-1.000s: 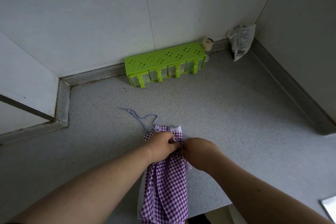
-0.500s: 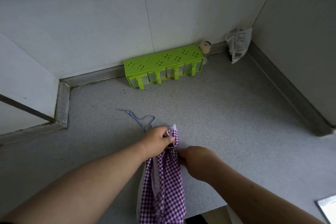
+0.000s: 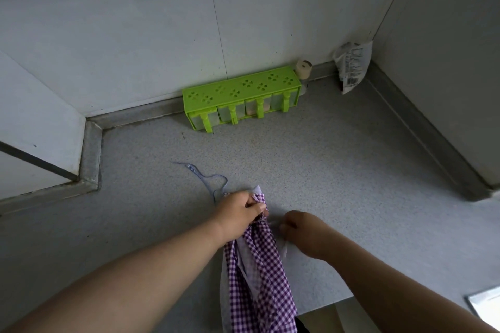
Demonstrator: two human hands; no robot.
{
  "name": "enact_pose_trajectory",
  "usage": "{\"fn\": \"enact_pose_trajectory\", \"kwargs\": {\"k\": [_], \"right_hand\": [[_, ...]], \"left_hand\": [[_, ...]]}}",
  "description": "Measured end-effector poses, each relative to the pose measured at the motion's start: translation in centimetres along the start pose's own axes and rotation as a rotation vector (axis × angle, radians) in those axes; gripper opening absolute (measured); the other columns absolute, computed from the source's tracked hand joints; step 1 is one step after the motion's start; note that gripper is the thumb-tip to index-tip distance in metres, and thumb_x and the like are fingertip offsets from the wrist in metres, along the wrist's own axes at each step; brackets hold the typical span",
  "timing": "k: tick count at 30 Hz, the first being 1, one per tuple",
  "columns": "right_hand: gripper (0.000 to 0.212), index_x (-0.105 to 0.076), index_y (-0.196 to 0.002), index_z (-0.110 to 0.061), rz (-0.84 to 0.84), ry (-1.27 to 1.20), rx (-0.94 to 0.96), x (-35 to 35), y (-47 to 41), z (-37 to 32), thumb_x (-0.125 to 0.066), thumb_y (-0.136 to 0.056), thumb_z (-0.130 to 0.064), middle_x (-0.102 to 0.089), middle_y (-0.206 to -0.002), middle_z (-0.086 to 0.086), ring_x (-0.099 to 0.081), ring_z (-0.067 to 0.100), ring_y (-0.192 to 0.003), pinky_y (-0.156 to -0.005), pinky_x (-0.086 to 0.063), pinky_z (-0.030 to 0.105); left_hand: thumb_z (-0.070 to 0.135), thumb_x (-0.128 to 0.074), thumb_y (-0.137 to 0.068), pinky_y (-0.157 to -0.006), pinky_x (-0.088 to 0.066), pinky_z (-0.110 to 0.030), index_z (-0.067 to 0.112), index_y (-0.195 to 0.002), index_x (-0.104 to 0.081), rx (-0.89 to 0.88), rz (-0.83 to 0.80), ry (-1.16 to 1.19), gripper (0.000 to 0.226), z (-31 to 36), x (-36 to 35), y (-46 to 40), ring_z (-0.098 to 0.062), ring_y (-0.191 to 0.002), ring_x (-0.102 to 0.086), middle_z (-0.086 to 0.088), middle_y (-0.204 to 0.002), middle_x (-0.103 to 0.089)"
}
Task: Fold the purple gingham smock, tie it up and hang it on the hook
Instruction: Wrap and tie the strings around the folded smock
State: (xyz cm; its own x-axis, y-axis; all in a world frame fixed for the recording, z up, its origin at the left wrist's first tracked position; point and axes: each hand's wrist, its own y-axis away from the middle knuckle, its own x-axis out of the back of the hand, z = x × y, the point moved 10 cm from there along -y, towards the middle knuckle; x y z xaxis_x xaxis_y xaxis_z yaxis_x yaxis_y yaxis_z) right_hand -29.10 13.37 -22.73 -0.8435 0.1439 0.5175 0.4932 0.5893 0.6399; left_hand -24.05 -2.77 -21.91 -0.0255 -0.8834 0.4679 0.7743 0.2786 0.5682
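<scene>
The purple gingham smock (image 3: pixel 257 265) is gathered into a narrow bundle on the bench (image 3: pixel 351 176), its top end bunched and its lower part trailing over the near edge. The top end is gripped by the left hand (image 3: pixel 239 211), whose fingers are curled tightly round the gathered cloth. The right hand (image 3: pixel 300 227) lies just beside the bundle with its fingers curled; what appears to be a thin pale tie strand is pinched there, though the view is too poor for this to be confirmed.

A second earlier both hands were pressed together over the top of a wider, flatter fold. Since then the cloth has been drawn in to a tighter neck under the left hand, and the right hand has been moved off the cloth, to the right and nearer the edge. It is judged that folding is finished and tying has begun: the neck is being held while a strand is drawn out for wrapping.

A blue tie string (image 3: pixel 205 178) runs from the left hand in a loose curl across the bench, away from the person. It is expected to be needed for the knot.

Further back, a green condiment rack (image 3: pixel 240 97) stands against the wall, with a small capped bottle (image 3: pixel 303 73) at its right end and a printed packet (image 3: pixel 350 65) propped in the corner. No hook is in view.
</scene>
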Motion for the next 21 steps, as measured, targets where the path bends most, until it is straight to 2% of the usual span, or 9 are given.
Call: {"fn": "enact_pose_trajectory", "kwargs": {"k": [2,4,7,9,11,13,15,17,21], "right_hand": [[0.020,-0.068,-0.097,-0.019,0.106,-0.353,-0.096,0.8,0.0,1.6,-0.052,-0.104,-0.028,-0.066,-0.088,0.001,-0.058,0.012,-0.074,-0.070,-0.051,0.032],[0.022,-0.071,-0.096,-0.014,0.155,-0.606,-0.136,0.7,0.2,2.3,-0.053,-0.105,-0.024,-0.068,-0.079,0.004,-0.059,0.016,-0.068,-0.066,-0.049,0.032],[0.029,-0.074,-0.096,-0.007,0.146,-0.832,-0.141,-0.6,0.0,2.0,-0.049,-0.106,-0.019,-0.072,-0.077,0.011,-0.061,0.023,-0.069,-0.069,-0.049,0.037],[0.030,-0.074,-0.095,-0.006,0.147,-0.945,-0.164,-1.4,-0.3,2.2,-0.050,-0.106,-0.019,-0.071,-0.081,0.014,-0.060,0.026,-0.074,-0.076,-0.051,0.040],[0.027,-0.074,-0.096,-0.006,0.164,-1.009,-0.175,-1.9,-0.6,2.2,-0.052,-0.105,-0.017,-0.071,-0.080,0.012,-0.062,0.024,-0.073,-0.078,-0.053,0.039],[0.022,-0.074,-0.096,-0.005,0.193,-1.018,-0.171,-1.9,-0.6,2.0,-0.055,-0.104,-0.015,-0.071,-0.076,0.008,-0.063,0.018,-0.067,-0.071,-0.054,0.033],[0.015,-0.073,-0.094,-0.007,0.227,-0.996,-0.169,-1.7,-0.6,1.6,-0.063,-0.100,-0.015,-0.071,-0.073,0.005,-0.064,0.015,-0.063,-0.063,-0.053,0.028],[0.009,-0.073,-0.091,-0.008,0.278,-0.981,-0.190,-1.4,-0.7,1.5,-0.072,-0.095,-0.017,-0.072,-0.071,0.006,-0.064,0.016,-0.061,-0.061,-0.054,0.029],[0.012,-0.076,-0.086,-0.012,0.343,-0.960,-0.192,-1.3,-0.7,1.2,-0.072,-0.095,-0.020,-0.074,-0.072,0.008,-0.065,0.016,-0.060,-0.062,-0.056,0.033]], "left_hand": [[0.042,-0.066,-0.100,-0.097,-0.055,-0.037,0.032,-0.086,-0.076,0.001,0.001,-0.007,0.020,-0.2,-0.2,-0.2,-0.004,-0.092,-0.072,0.015,-0.091,-0.079],[0.041,-0.067,-0.100,-0.092,-0.055,-0.033,0.029,-0.085,-0.072,-0.006,0.004,-0.043,0.020,-0.1,-0.5,-0.3,-0.005,-0.089,-0.071,0.013,-0.088,-0.077],[0.038,-0.071,-0.099,-0.081,-0.049,-0.027,0.027,-0.084,-0.069,-0.047,0.011,-0.109,0.018,0.5,-0.7,-0.4,-0.006,-0.087,-0.069,0.012,-0.087,-0.073],[0.032,-0.074,-0.097,-0.084,-0.050,-0.024,0.029,-0.090,-0.071,-0.058,-0.014,-0.114,0.008,0.7,-1.0,-0.4,-0.007,-0.092,-0.069,0.012,-0.092,-0.073],[0.024,-0.075,-0.097,-0.094,-0.053,-0.026,0.028,-0.098,-0.073,-0.049,-0.058,-0.076,0.005,0.4,-1.2,-0.5,-0.007,-0.097,-0.070,0.010,-0.098,-0.075],[0.022,-0.076,-0.096,-0.101,-0.054,-0.030,0.032,-0.099,-0.073,-0.042,-0.079,-0.047,0.010,0.1,-1.2,-0.6,-0.006,-0.101,-0.071,0.010,-0.103,-0.076],[0.024,-0.076,-0.095,-0.101,-0.054,-0.030,0.035,-0.096,-0.075,-0.044,-0.073,-0.036,0.011,-0.1,-1.0,-0.6,-0.004,-0.102,-0.071,0.012,-0.104,-0.077],[0.025,-0.076,-0.095,-0.099,-0.053,-0.026,0.034,-0.097,-0.076,-0.044,-0.063,-0.025,0.010,-0.1,-1.1,-0.6,-0.003,-0.101,-0.070,0.013,-0.103,-0.077],[0.020,-0.078,-0.094,-0.099,-0.055,-0.028,0.031,-0.093,-0.075,-0.017,-0.021,0.028,0.011,-0.1,-0.8,-0.8,-0.008,-0.098,-0.072,0.009,-0.099,-0.078]]}}
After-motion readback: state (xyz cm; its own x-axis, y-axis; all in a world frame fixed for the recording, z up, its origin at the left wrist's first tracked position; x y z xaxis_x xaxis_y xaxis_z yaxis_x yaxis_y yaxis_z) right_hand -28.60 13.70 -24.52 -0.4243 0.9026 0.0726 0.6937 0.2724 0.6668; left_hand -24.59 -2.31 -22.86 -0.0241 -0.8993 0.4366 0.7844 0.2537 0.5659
